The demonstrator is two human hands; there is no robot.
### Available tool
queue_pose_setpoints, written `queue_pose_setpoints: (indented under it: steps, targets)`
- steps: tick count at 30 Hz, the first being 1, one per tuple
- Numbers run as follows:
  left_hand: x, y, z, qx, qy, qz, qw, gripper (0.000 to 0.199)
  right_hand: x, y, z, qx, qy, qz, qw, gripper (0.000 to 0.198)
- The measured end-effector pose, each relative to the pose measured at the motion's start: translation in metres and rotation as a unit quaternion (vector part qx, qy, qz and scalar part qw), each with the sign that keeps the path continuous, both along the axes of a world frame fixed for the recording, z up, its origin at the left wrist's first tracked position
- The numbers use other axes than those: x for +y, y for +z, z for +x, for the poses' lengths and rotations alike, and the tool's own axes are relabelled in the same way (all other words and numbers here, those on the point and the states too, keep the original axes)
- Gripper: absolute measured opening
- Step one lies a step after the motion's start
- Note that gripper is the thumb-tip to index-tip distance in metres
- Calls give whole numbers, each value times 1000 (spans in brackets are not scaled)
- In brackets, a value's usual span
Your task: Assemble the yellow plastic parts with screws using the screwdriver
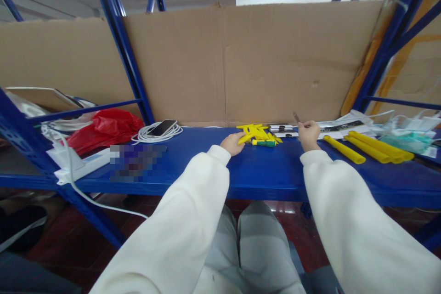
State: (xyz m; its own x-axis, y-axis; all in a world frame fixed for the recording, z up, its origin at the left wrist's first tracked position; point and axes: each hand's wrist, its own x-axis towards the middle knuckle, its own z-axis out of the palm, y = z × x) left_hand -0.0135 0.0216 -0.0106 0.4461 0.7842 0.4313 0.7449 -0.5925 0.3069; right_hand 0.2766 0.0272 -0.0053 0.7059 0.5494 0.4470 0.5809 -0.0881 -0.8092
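My left hand (pixel 233 144) is at the left side of a pile of small yellow pieces (pixel 255 131). Its fingers are closed on one yellow piece (pixel 245 137) at the edge of that pile. A short green-and-yellow handle (pixel 264 143), like a screwdriver's, lies just in front of the pile. To the right, my right hand (pixel 310 134) is raised a little over the blue shelf (pixel 206 165). A thin, narrow, greyish blade-like tool (pixel 296 117) sticks up from its closed fingers; its exact kind is too small to tell.
Several yellow tubes (pixel 344 149) lie at the right, before white sheets (pixel 341 127). Black-and-white items (pixel 283 130) sit behind the pile. Leftward are a phone (pixel 163 127) on a coiled white cable (pixel 139 137) and a red bag (pixel 106 128). Cardboard (pixel 268 64) walls the back between blue posts (pixel 126 50).
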Motion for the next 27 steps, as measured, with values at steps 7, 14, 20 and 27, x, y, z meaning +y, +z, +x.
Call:
queue_pose_setpoints:
  steps: [7,14,20,27]
  targets:
    - [-2,1,-1,32,-2,-10,999,48,-1,6,-42,108,350,-5,930,37]
    - [-3,2,-1,30,3,-14,999,49,-13,10,-67,46,405,-78,910,36]
    - [-3,3,0,6,-7,-11,1000,48,-20,13,-70,31,410,-122,903,31]
    - [-3,2,0,-14,-4,7,1000,48,-25,16,-75,49,409,-129,902,18]
